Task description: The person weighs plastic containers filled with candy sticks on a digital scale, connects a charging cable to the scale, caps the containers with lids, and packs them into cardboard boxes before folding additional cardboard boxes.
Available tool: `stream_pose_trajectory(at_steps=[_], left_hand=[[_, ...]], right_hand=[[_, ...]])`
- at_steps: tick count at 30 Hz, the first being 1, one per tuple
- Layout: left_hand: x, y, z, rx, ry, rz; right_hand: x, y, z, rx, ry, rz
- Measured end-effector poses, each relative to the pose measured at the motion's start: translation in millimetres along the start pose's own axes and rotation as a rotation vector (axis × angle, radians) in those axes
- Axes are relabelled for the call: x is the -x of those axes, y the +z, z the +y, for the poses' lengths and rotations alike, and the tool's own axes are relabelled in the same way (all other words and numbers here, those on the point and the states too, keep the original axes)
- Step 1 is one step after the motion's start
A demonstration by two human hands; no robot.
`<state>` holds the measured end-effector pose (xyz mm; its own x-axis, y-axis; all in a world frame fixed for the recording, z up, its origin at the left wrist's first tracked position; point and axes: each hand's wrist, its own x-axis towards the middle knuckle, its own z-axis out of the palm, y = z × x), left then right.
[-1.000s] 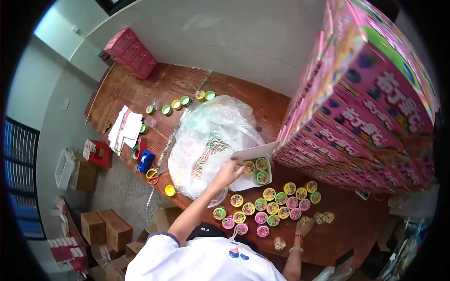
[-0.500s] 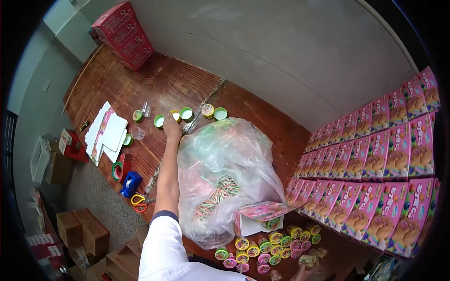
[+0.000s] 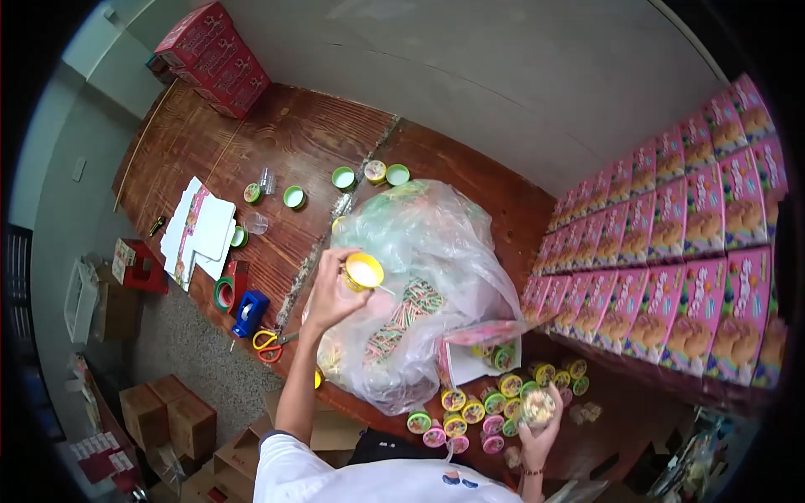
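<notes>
My left hand (image 3: 329, 293) pinches a yellow lid (image 3: 364, 271), its white inside facing up, over the left side of a big clear plastic bag (image 3: 453, 251). Thin striped sticks (image 3: 407, 314) show inside the bag. In my right hand (image 3: 538, 438) is a small clear cup (image 3: 537, 407) with pale, crumbly-looking pieces in it. Beside that hand stand several small cups with pink, yellow and green lids (image 3: 472, 411). An open pink box (image 3: 478, 360) lies between them and the bag. More green lids (image 3: 343, 177) rest on the table beyond the bag.
Rows of pink printed boxes (image 3: 679, 293) are stacked on the right. Orange-handled scissors (image 3: 268, 345), a blue tape dispenser (image 3: 250, 313) and white cards (image 3: 205, 230) lie at the left. Pink cartons (image 3: 214, 59) stand at the back; cardboard boxes (image 3: 168, 415) sit on the floor.
My left hand has picked the yellow lid from the row of lids and carried it back toward me. My right hand has come up with the clear cup. The view has shifted slightly.
</notes>
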<state>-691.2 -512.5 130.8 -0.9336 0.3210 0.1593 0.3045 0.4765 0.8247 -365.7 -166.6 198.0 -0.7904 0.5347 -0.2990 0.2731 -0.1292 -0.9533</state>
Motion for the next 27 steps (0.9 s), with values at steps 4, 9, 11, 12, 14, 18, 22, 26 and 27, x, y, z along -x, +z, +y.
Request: stream_pose_trajectory(at_steps=[4, 9, 11, 12, 14, 18, 22, 26, 27], left_hand=[[83.7, 34.6, 124.9, 0.331, -0.069, -0.401], [138.0, 63.4, 205.3, 0.499, 0.015, -0.604], [163.1, 82.0, 222.5, 0.351, 0.078, -0.541], [176.5, 91.3, 227.9, 0.344, 0.052, -0.503], [190.5, 101.8, 242.9, 0.328, 0.04, -0.457], [220.0, 116.5, 263.8, 0.262, 0.115, -0.379], [233.9, 120.6, 284.7, 0.042, 0.266, -0.415], [251.5, 141.6, 272.0, 0.226, 0.051, -0.304], [253.7, 143.3, 271.7, 0.175, 0.072, -0.316]], right_hand=[[9.9, 34.7, -21.8, 0.06, -0.119, -0.128], [49.5, 23.3, -13.9, -0.096, -0.117, -0.352], [64.9, 19.9, -15.2, -0.021, -0.329, -0.314], [70.3, 13.8, -20.5, 0.138, -0.487, -0.264], [87.0, -0.1, -21.8, 0.359, -0.71, -0.189], [109.2, -21.8, -17.0, 0.122, -0.39, -0.257], [108.6, -46.9, 43.3, -0.703, 0.384, -0.733], [134.0, -31.6, 39.2, -0.119, -0.343, -0.301], [129.5, -45.1, 36.2, -0.43, 0.205, -0.507]])
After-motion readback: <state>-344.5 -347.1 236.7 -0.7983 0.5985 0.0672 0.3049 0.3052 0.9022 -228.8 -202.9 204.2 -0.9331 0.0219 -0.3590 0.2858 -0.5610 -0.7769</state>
